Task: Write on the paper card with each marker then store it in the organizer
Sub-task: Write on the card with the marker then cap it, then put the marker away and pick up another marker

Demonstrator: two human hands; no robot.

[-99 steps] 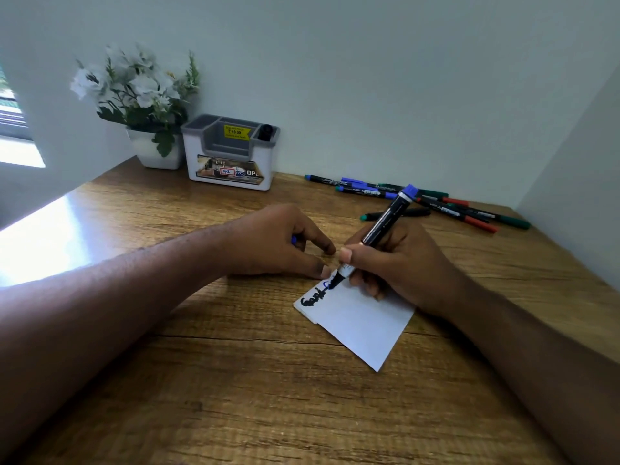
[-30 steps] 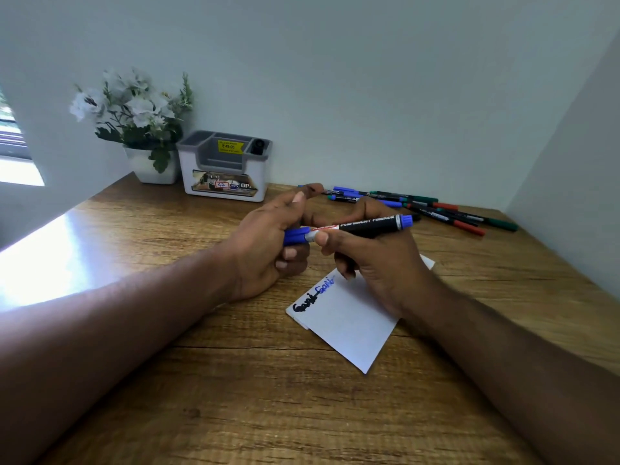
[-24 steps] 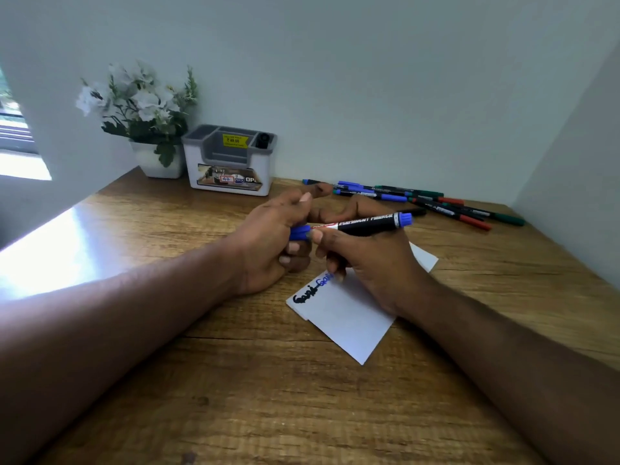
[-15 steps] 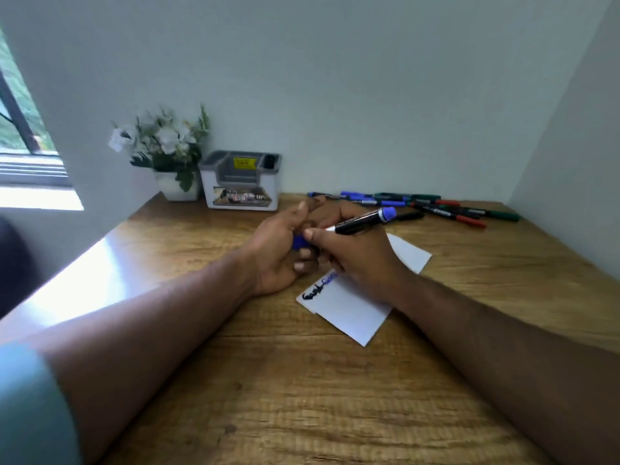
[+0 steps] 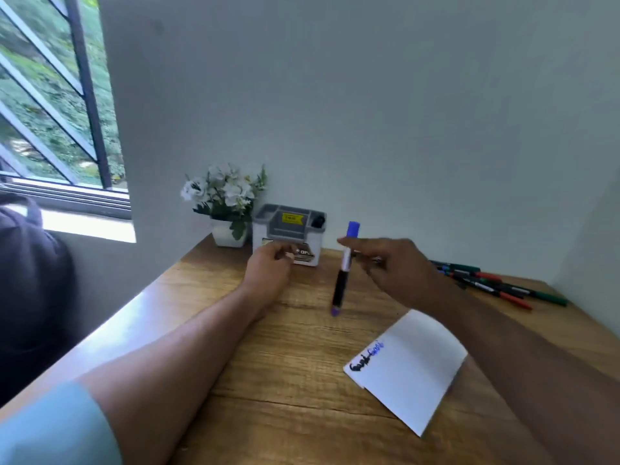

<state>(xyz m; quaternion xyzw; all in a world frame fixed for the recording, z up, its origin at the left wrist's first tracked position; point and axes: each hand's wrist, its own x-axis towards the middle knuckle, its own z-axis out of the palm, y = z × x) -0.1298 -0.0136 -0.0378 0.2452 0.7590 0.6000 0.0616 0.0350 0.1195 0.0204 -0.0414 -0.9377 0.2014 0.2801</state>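
From the head camera, the right hand (image 5: 399, 270) is raised over the wooden desk (image 5: 285, 380) and pinches a blue marker (image 5: 344, 268) between thumb and fingers. The marker stands nearly upright, blue cap at the top and blue end at the bottom, its lower end above or just at the desk surface; which of the two cannot be told. The left hand (image 5: 268, 268) rests by the front of the grey and white organizer (image 5: 288, 238), its fingers curled against the label; whether it grips anything cannot be told because of blur. The organizer stands at the back of the desk by the wall, just beside a white pot of white flowers (image 5: 226, 201), and a black marker top (image 5: 318, 220) shows in its right compartment. The paper card (image 5: 412, 367) lies flat on the desk nearer the person, below the right forearm, with black and blue writing along its left edge. A loose row of markers (image 5: 486, 283), red, green and blue capped, lies to the right near the wall. A window (image 5: 53, 95) is at the left.
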